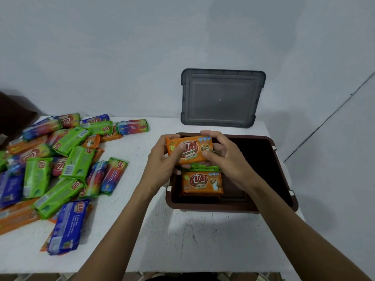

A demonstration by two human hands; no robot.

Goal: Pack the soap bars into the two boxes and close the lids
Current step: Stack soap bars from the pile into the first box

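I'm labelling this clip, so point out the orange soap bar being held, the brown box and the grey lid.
Held orange soap bar (189, 150): head view, middle of its printed front.
Brown box (203, 206): head view, near rim.
Grey lid (220, 98): head view, centre of its panel.

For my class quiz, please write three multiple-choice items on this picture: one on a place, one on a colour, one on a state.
1. Where is the grey lid?
A) on the floor
B) upright against the wall, behind the brown box
C) on the soap pile

2. What colour is the held soap bar?
A) blue
B) orange
C) green

3. The brown box is:
A) closed
B) overturned
C) open

Answers: B, it stands at the wall; B, its wrapper is orange; C, packed bars show inside.
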